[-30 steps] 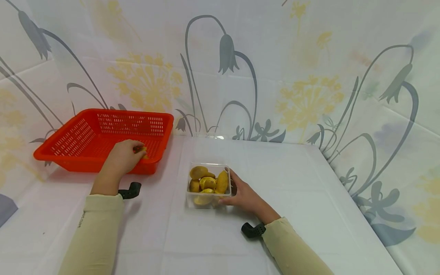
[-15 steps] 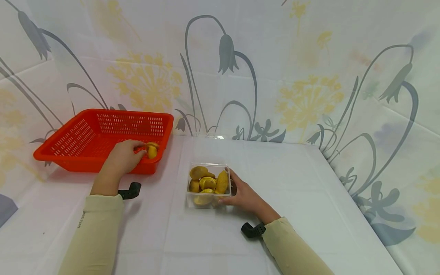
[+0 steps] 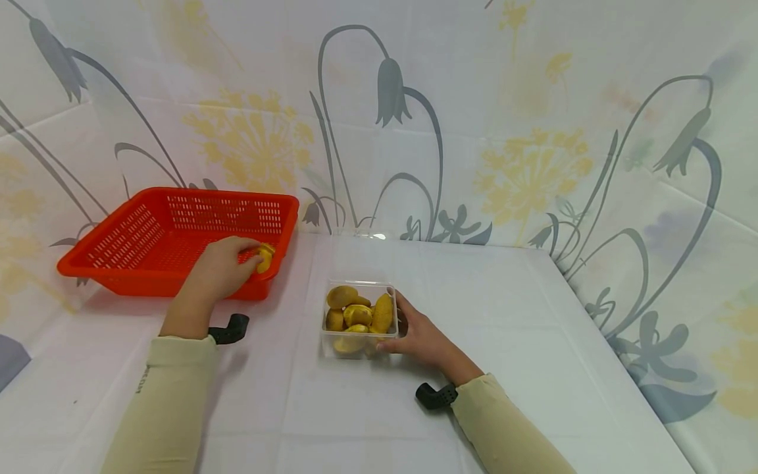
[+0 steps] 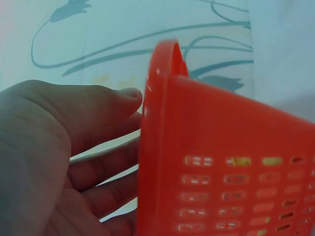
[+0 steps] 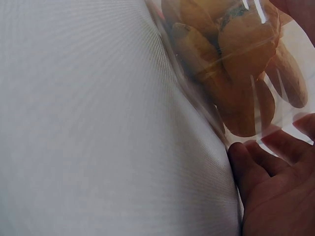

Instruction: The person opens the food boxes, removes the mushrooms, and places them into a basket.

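Observation:
Over the front right corner of the red plastic basket, my left hand pinches a yellow mushroom between thumb and fingers. In the left wrist view, the basket wall hides those fingertips. My right hand grips the right side of a clear plastic box, thumb at the front corner and fingers toward the back. Several yellow-brown mushrooms fill the box, and show through its wall as brown mushrooms in the right wrist view. The right fingers lie against that wall.
A clear lid extends back from the box. White cloth covers the table, and a flowered sheet hangs behind. A grey block-like thing shows at the left edge.
My left hand has shifted slightly right to the basket's corner, where the mushroom first came further into sight and now sits between thumb and fingers. The right hand and box have stayed put.

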A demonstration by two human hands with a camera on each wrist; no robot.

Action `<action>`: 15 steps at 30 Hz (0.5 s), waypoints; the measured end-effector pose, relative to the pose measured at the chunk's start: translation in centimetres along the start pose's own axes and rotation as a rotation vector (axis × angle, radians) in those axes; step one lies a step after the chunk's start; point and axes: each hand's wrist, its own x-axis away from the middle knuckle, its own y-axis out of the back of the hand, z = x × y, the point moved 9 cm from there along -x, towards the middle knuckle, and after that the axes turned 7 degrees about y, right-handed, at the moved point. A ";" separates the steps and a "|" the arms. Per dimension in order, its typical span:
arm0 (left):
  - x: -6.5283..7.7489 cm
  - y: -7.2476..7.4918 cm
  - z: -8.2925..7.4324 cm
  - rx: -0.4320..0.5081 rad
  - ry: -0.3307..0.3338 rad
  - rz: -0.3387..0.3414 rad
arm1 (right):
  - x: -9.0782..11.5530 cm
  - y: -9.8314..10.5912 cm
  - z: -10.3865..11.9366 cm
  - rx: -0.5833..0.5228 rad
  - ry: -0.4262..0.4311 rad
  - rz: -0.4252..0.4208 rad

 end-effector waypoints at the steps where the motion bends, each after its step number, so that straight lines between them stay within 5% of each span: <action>1: 0.1 0.0 -0.2 0.002 -0.001 0.001 | 0.0 0.0 0.0 0.001 0.003 0.000; 15: 0.8 -0.6 -3.4 0.020 -0.133 -0.026 | -0.1 0.0 0.0 -0.008 0.007 0.005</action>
